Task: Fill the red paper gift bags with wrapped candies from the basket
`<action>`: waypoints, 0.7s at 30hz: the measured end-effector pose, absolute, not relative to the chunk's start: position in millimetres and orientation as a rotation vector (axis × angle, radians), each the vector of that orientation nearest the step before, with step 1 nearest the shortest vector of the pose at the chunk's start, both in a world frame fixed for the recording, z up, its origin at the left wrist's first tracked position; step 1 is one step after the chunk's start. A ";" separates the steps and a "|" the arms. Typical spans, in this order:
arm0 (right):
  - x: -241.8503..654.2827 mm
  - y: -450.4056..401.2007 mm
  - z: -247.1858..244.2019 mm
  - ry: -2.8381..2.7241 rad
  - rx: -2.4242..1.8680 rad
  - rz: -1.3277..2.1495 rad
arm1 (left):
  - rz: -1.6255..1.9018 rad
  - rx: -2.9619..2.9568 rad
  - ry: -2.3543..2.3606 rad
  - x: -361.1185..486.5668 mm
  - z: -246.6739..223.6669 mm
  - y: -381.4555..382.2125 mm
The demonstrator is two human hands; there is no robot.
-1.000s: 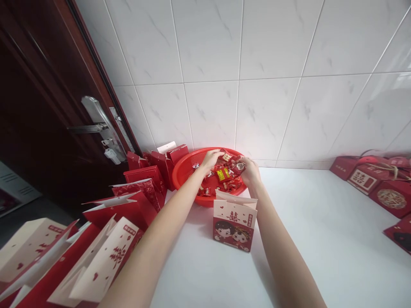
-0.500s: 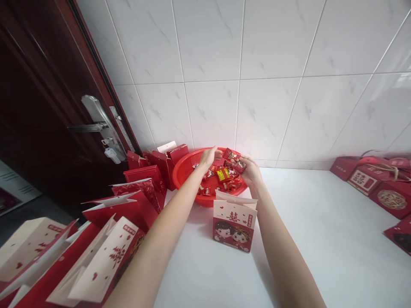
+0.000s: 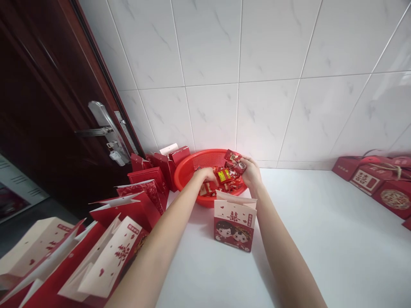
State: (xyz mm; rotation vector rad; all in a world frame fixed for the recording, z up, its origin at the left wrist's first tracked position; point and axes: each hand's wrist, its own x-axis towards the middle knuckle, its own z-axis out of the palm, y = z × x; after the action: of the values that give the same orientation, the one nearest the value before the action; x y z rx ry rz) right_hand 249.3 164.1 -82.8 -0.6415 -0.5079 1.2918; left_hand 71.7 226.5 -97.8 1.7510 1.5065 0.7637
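Note:
A red plastic basket with perforated sides holds several small wrapped candies, among them a yellow-and-red packet. My left hand is down inside it, fingers bent together among the candies; the fingertips are hidden, and what they grip cannot be made out. Over the basket's right rim, my right hand is closed on red-wrapped candies, which stick out past the fingers. In front of the basket, between my forearms, a cream-and-red paper gift box stands upright with its top flaps raised.
Red and cream gift bags and boxes line the left side, close to my left forearm. More red boxes stand at the far right of the white table. Behind is a tiled wall; a dark door stands at left.
My left hand has lowered from above the basket into the candies, its fingers bending downward. My right hand still holds its candies in nearly the same place. The view has shifted slightly.

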 end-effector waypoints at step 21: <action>249.5 163.4 -83.9 -0.495 -0.669 1.310 | -0.641 1.900 1.557 102.5 -83.5 198.6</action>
State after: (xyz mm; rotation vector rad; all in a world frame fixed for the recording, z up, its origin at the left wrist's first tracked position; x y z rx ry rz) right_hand 249.5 163.4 -83.9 -0.6688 -0.4946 1.3098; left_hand 102.5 198.6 -83.5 1.8999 1.5569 -0.6406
